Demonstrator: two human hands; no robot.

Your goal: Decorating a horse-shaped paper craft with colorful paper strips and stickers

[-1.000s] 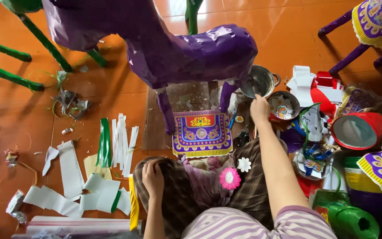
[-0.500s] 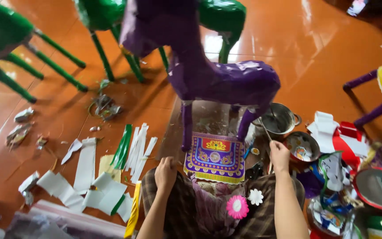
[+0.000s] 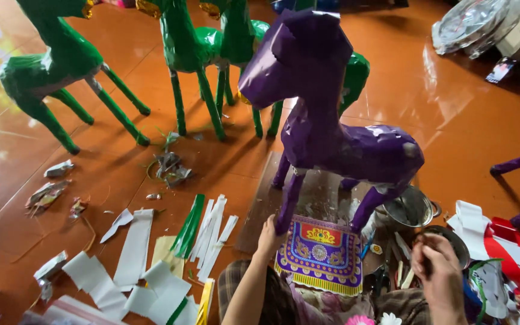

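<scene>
Glossy purple paper horse (image 3: 332,138) stands upright; left hand (image 3: 270,236) seemingly grips its foreleg.

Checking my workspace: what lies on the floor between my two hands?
In the head view, an ornate purple and gold paper panel lies between the left hand and right hand, beneath the purple paper horse.

head-worn view, looking steeply down, close over floor (image 3: 464,120)

Open orange floor (image 3: 452,114) lies far right. Paper strips (image 3: 209,229) clutter the near left; bowls (image 3: 413,207) and the purple horse (image 3: 332,138) crowd the near right.
</scene>
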